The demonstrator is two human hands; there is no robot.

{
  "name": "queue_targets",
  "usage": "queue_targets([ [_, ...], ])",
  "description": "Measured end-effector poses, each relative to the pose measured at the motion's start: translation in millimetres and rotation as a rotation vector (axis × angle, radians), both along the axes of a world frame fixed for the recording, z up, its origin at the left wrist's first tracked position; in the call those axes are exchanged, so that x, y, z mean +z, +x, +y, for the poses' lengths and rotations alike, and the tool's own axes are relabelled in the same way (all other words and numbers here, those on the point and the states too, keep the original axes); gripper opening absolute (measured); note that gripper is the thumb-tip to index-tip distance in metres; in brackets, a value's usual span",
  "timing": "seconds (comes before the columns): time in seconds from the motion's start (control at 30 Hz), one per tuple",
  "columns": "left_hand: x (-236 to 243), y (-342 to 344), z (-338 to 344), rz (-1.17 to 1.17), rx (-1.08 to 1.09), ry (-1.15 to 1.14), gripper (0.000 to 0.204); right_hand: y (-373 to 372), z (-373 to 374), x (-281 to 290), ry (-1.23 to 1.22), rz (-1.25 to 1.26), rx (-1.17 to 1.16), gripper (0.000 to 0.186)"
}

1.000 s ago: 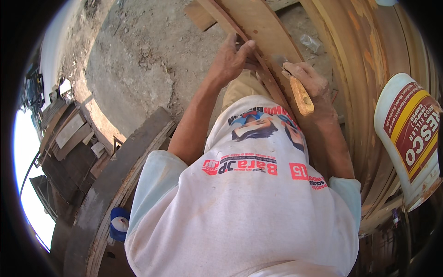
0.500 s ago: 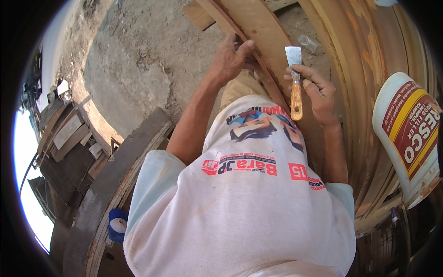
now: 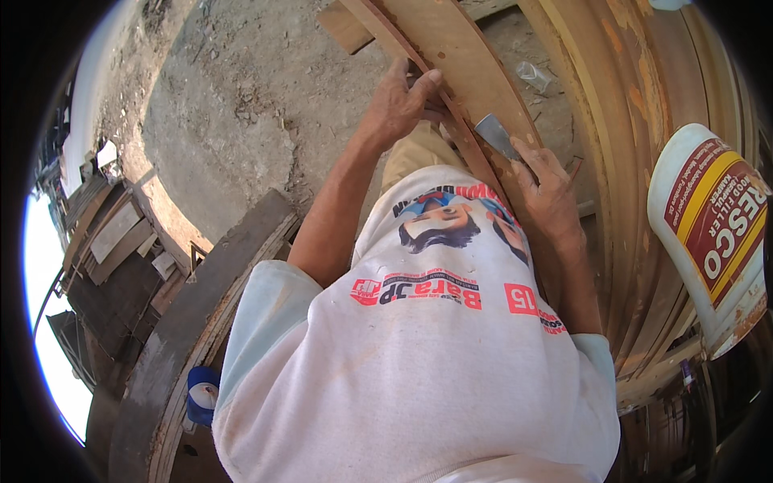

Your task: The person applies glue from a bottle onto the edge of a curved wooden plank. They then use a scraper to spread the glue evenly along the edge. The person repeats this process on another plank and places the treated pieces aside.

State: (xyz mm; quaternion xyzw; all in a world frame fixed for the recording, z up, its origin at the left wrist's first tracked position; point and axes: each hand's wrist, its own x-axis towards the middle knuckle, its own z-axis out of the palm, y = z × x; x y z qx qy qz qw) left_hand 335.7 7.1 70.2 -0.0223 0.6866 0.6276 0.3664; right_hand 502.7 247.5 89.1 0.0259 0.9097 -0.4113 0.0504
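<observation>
A long brown wooden board (image 3: 460,50) with a raised edge strip runs from the top of the view down toward my lap. My left hand (image 3: 405,101) is closed around the board's left edge, thumb on top and fingers hidden beneath. My right hand (image 3: 545,179) grips a putty knife (image 3: 497,134), its wide metal blade tilted to the upper left and close above the board. The handle is hidden under my palm; whether the blade touches the wood I cannot tell. Small dark spots dot the board's face.
Stacked wooden boards (image 3: 620,105) with orange filler patches stand along the right. A white tub (image 3: 684,173) with a maroon and yellow label is at the far right. Clear crumpled plastic (image 3: 535,76) lies on the dirt ground. A blue cap (image 3: 203,396) sits lower left, near a grey beam (image 3: 173,354).
My right hand has turned and lowered the putty knife, so its blade swings from upright to slanting left over the board. The left hand keeps its hold in the same place.
</observation>
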Motion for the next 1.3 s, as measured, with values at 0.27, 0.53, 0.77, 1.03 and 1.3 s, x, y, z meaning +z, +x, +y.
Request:
queue_targets([
  [0.27, 3.3, 0.6, 1.4, -0.01, 0.014, 0.025, 0.057, 3.2, -28.6, -9.6, 0.057, 0.108, -0.073, 0.037],
  [0.53, 5.6, -2.3, 3.1, 0.001, 0.004, 0.017, 0.056, 3.7, -38.3, -9.1, 0.072, 0.045, -0.139, 0.037],
  [0.77, 5.0, 0.2, 3.4, -0.039, 0.006, 0.034, 0.057, -32.4, -50.3, -9.4, -0.102, 0.113, -0.367, 0.037],
  [1.03, 1.7, 0.1, 0.3, -0.035, 0.024, 0.039, 0.058, -2.4, -24.2, 7.4, 0.034, 0.057, -0.147, 0.038],
  [1.3, 4.6, -1.2, 1.2, -0.021, 0.004, 0.021, 0.056, -17.7, -45.9, -8.4, 0.099, 0.17, -0.107, 0.039],
])
